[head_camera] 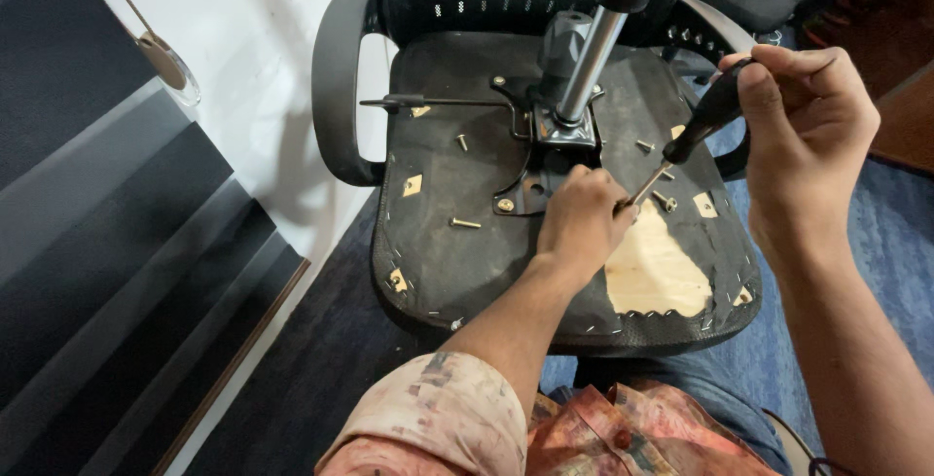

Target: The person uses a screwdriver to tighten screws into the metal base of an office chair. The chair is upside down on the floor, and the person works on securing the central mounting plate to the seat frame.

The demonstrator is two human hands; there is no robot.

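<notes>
Blue carpet | upturned chair seat, black, torn | hands: right grips screwdriver; left pinches its tip

Underside of overturned chair seat, free room and obstructions:

- Centre, far: metal column rises tilted from the mounting plate; blocks passage across the middle.
- Left of the column: thin lever lies across the seat, barring a low sweep there.
- Left edge: armrest stands as a loop; open gap inside it.
- Right edge: second armrest, partly hidden.
- Loose screws scattered left and right of the plate; open fabric between them.
- Right of the plate: left hand and screwdriver in the right hand occupy the space.
- Near left quarter of the seat: open.
- Near right: bare wood patch, unobstructed.
- Far left: wall and floor, open.
</notes>
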